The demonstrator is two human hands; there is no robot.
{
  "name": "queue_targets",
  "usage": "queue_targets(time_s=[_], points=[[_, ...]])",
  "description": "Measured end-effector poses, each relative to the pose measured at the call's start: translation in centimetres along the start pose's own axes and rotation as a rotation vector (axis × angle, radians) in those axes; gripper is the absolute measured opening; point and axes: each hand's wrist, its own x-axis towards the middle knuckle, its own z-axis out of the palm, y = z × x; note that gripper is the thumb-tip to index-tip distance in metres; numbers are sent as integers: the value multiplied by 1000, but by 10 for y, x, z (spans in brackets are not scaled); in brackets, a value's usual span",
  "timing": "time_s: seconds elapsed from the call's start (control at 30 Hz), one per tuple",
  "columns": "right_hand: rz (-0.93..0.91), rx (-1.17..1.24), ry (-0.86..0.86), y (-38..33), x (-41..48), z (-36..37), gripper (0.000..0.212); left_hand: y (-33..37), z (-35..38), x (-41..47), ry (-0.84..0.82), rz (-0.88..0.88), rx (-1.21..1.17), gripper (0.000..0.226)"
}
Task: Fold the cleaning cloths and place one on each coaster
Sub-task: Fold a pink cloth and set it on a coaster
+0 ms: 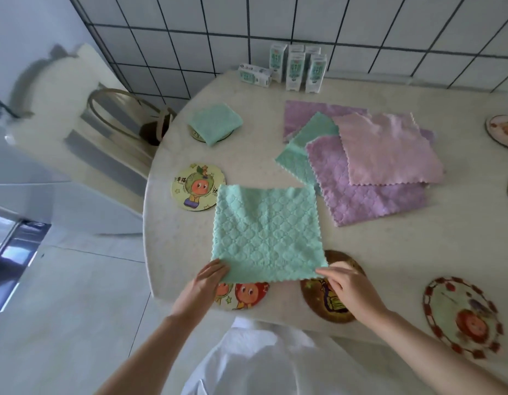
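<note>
Both hands (pixel 207 277) (pixel 344 283) pinch green cloth (pixel 265 232) overlapping three coasters (pixel 194 186)

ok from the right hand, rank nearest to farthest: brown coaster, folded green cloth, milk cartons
1. brown coaster, directly under the right hand, at the near edge.
2. folded green cloth, far left, on a coaster.
3. milk cartons, at the back by the tiled wall.

Mint quilted cloth (pixel 265 232), lilac quilted cloth (pixel 369 192), pale pink cloth (pixel 389 149), white speckled table (pixel 418 252)

Two coasters (pixel 503 135) cut off by right edge. Near coaster (pixel 244 295) half hidden under green cloth (pixel 267 235). Carton (pixel 292 69) print too small to be read.
</note>
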Motion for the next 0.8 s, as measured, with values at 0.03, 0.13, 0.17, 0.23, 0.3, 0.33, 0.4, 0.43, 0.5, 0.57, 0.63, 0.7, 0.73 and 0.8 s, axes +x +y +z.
queue_targets(time_s=[0.03, 0.13, 0.17, 0.23, 0.3, 0.33, 0.4, 0.43, 0.5, 0.57, 0.63, 0.7, 0.73, 0.8], points=[[11, -5, -4, 0, -6, 1, 35, 1, 0, -6, 4, 2, -11, 38], [28, -5, -7, -1, -21, 2, 32, 2, -2, -17, -3, -23, -63, 35], [29, -4, -5, 0, -23, 2, 30, 2, -4, -19, -6, -28, -75, 35], [42, -2, 2, 3, -25, 2, 28, 1, -10, -19, -19, -41, -86, 34], [42, 19, 15, 5, -22, -1, 26, 3, -16, -13, -17, -109, -113, 31], [41, 42, 24, 4, -18, -4, 24, 5, -21, -8, -9, -182, -150, 28], [58, 113, 47, -1, -5, -12, 22, 9, -30, 8, 28, -362, -233, 20], [94, 163, 64, -5, 4, -16, 20, 10, -34, 19, 46, -442, -272, 18], [230, 315, 101, -11, 25, -24, 14, 9, -42, 41, 64, -560, -360, 14], [382, 488, 170, -14, 47, -31, 6, 8, -49, 64, 103, -626, -424, 12], [491, 639, 217, -17, 71, -38, 5, 7, -54, 84, 148, -667, -497, 8], [566, 714, 234, -15, 95, -39, 4, 4, -55, 105, 181, -709, -557, 15], [592, 721, 234, -12, 107, -39, 3, 1, -54, 115, 194, -736, -581, 14], [636, 721, 220, -3, 129, -34, 6, -6, -50, 134, 215, -787, -601, 9]])
